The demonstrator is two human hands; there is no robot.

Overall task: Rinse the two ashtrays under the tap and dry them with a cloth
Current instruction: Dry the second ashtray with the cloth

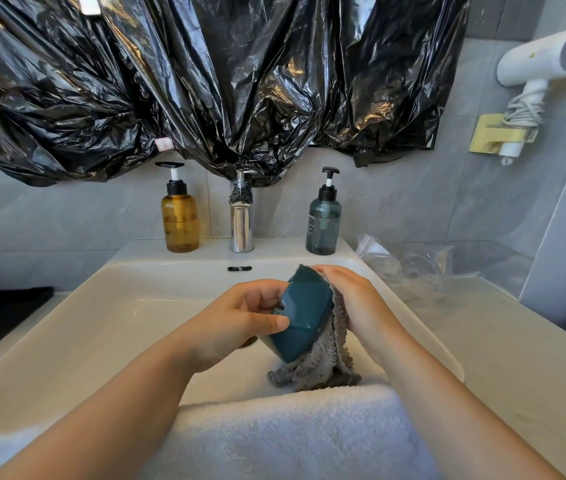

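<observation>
White towel (pixel 285 434) draped over near rim of sink (pixel 77 327), closest to camera. Left hand (pixel 240 320) curled round teal ashtray (pixel 300 313), thumb pressed on its outer wall, fingers tucked over the rim. Right hand (pixel 354 299) closed on grey cloth (pixel 326 358), pressing it against ashtray's far side; cloth tail hanging down to towel edge. Ashtray tilted on edge, between both hands, above basin. Only one ashtray visible. Behind: chrome tap (pixel 241 220), amber pump bottle (pixel 179 216) to its left, dark green pump bottle (pixel 323 220) to its right. Clear plastic bag (pixel 409 261) on worktop (pixel 482 341) at right. Black plastic sheeting (pixel 205 81) above; white hairdryer (pixel 544 60) on wall.
</observation>
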